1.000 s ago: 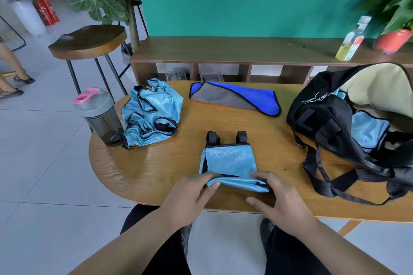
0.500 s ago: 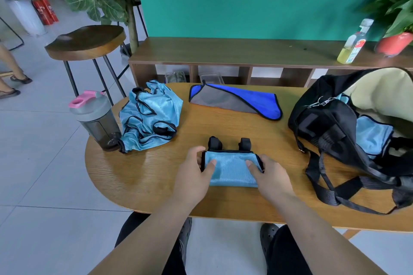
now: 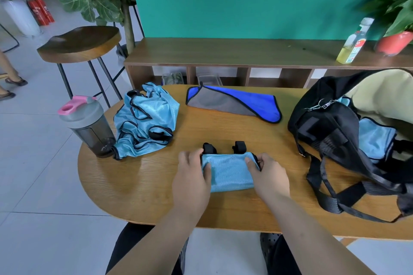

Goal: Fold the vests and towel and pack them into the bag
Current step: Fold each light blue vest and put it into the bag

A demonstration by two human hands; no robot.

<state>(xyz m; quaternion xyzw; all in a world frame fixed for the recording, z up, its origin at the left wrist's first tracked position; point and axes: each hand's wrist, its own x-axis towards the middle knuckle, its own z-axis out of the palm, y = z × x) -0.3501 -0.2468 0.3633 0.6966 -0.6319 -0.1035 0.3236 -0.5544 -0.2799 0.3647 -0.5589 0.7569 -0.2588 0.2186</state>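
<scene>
A folded light-blue vest with black trim lies on the wooden table near its front edge. My left hand grips its left end, thumb on top. At the right end my right hand holds it the same way. A crumpled pile of light-blue vests sits at the back left. The blue and grey towel lies folded at the back middle. The black bag stands open on the right, with another light-blue vest inside it.
A grey shaker bottle with a pink lid stands at the table's left edge, touching the vest pile. The bag's black straps trail across the table at the right. Behind are a low wooden shelf, a stool and a drink bottle.
Both hands lifted the vest's near edge and folded it away from me, halving it. They now hold the two ends of the smaller bundle.
</scene>
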